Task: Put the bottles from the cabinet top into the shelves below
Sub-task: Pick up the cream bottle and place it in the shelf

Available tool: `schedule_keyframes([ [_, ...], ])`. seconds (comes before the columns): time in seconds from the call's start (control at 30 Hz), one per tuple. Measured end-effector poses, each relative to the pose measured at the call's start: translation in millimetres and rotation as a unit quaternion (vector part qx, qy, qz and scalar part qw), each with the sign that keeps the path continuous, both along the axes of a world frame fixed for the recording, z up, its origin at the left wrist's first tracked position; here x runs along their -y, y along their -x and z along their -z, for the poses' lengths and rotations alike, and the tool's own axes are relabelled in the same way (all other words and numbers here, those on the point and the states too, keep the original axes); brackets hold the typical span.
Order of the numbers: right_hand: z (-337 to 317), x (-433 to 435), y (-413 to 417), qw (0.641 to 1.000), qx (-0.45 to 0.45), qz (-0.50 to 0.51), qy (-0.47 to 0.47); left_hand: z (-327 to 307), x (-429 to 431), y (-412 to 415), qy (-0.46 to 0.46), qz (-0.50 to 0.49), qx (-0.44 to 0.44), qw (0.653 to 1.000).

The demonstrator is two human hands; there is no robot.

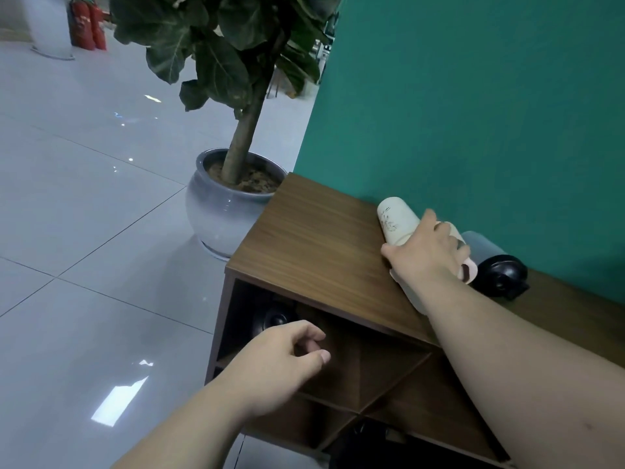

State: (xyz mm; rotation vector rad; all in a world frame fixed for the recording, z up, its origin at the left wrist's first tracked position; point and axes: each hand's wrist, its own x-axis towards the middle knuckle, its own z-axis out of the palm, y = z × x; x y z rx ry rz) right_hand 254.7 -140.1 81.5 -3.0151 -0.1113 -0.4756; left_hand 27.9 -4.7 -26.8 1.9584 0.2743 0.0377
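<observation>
Bottles lie on the wooden cabinet [304, 238] by the green wall [490, 113]: my right hand [427, 253] grips the cream bottle [394, 225], whose faint print I cannot read; a grey bottle [487, 252] lies beside it. My left hand [284, 357] hangs loosely curled, empty, before the shelves [365, 360].

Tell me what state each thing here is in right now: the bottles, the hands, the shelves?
Cream bottle: lying on its side on the cabinet top, right hand on it.
Grey bottle with black cap: lying on its side behind it, untouched.
Dark bottle: already inside the upper left shelf.
Right hand: closed over the cream bottle.
Left hand: loosely curled, empty, in front of the shelves.
Middle diagonal shelves: look empty.
</observation>
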Motion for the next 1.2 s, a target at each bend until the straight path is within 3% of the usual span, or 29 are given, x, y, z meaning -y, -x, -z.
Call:
schedule_keyframes([
  [0.13, -1, 6, 15, 0.999, -0.017, -0.025, -0.026, 2, 1, 3, 0.024, -0.01, -0.003, 1.0],
  [0.3, -7, 31, 63, 0.98, -0.031, -0.13, -0.148, 2, 3, 9, 0.034, -0.025, -0.004, 0.999],
  [0.4, -21, 55, 102, 0.952, -0.033, -0.198, -0.231, -4, 4, 12, 0.14, -0.048, 0.02, 0.989],
  [0.5, -47, 78, 134, 0.916, -0.062, -0.267, -0.294, -12, 2, 16, 0.293, -0.038, 0.048, 0.954],
  [0.63, -65, 102, 158, 0.862, -0.117, -0.373, -0.322, -7, 2, 20, 0.351, 0.033, 0.061, 0.934],
  [0.73, -54, 110, 163, 0.831, -0.139, -0.463, -0.275, -2, 13, 25, 0.279, 0.113, 0.027, 0.953],
  [0.87, -18, 113, 162, 0.815, -0.201, -0.484, -0.246, 22, 39, 24, 0.083, 0.164, -0.026, 0.983],
  [0.97, 28, 113, 169, 0.821, -0.245, -0.41, -0.312, 62, 62, 14, -0.005, 0.142, -0.059, 0.988],
  [1.07, 71, 105, 177, 0.801, -0.307, -0.278, -0.432, 106, 71, -2, 0.005, 0.088, -0.074, 0.993],
  [1.2, 113, 94, 163, 0.814, -0.315, -0.211, -0.44, 151, 73, -22, 0.002, 0.023, -0.086, 0.996],
])
